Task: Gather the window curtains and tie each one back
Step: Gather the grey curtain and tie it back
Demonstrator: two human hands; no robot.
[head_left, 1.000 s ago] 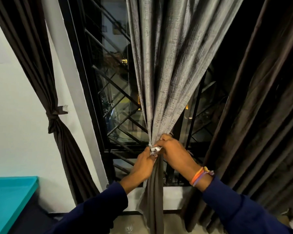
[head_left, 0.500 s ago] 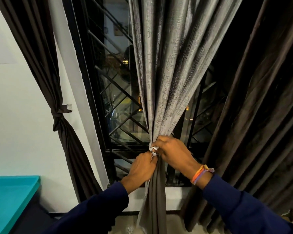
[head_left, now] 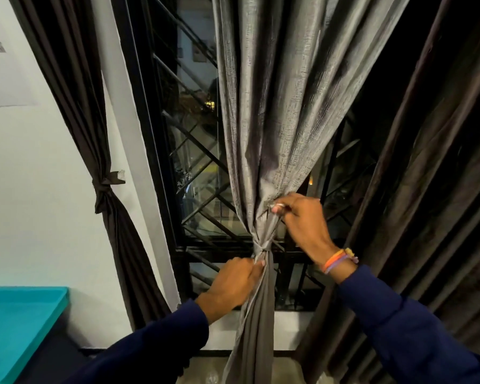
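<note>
Centre of view: grey curtain (head_left: 275, 106) hanging before the window grille (head_left: 194, 167), gathered to a narrow waist and cinched there by a thin tie (head_left: 263, 249). Below the tie, bunched fabric falling straight down past the sill.

Left hand (head_left: 233, 284) just under the tie, fingers (head_left: 257, 266) curled round the gathered bundle, gripping it from the left side. Right hand (head_left: 302, 223) higher, above the tie, fingers pinching a fold of the same curtain at the point where the pleats converge; something small and pale at the fingertips, too small to identify. Coloured bands (head_left: 340, 260) on the right wrist, dark blue sleeves on both arms.

Far left: dark curtain (head_left: 75, 92) against the white wall (head_left: 25, 189), already tied back at mid-height with a knotted band (head_left: 106, 182), lower part flaring down toward the floor. Far right: another dark curtain (head_left: 441, 189), hanging loose in broad folds, untied, just beside the right forearm.

Bottom left corner: teal tabletop (head_left: 17, 328), well apart from the hands.
</note>
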